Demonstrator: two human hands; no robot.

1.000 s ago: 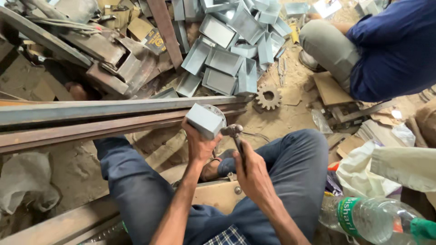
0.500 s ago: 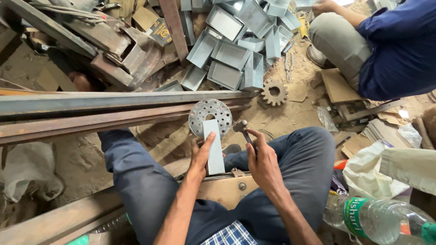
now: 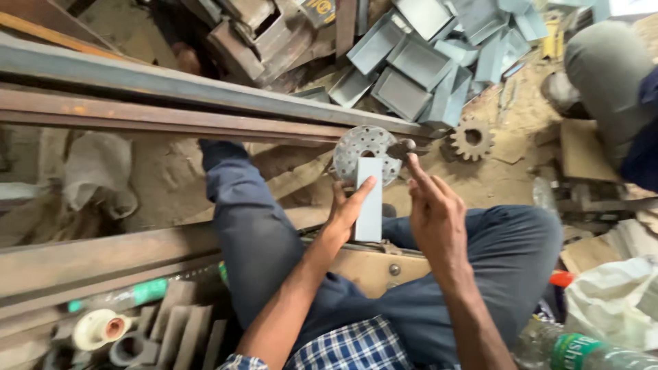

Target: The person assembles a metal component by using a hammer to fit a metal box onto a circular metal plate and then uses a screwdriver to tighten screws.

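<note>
Head view looks down on a person seated cross-legged in blue trousers amid scrap metal. The left hand (image 3: 346, 216) grasps a narrow grey metal box (image 3: 369, 199), held on edge with the fingers wrapped along its left side and the fingertip lying over its upper face; the box stands just in front of that hand and against the lower part of a perforated round metal disc (image 3: 365, 151). The right hand (image 3: 433, 209), just to the right of the box, has its fingers extended upward and seems to pinch a small dark tool (image 3: 399, 149) whose head sits at the disc's right edge; how firmly it is clasped I cannot tell, since the fingers hide the handle. Beyond both hands run long rusty steel rails (image 3: 171, 103), and farther off lies a heap of grey sheet-metal trays (image 3: 432, 55) with a toothed gear (image 3: 471, 139) to the right of the disc. To do this well, I judge the box should be kept pressed steady against the disc, fingers clear of the tool's head, and the tool applied squarely with short, controlled effort so neither part slips.
</note>
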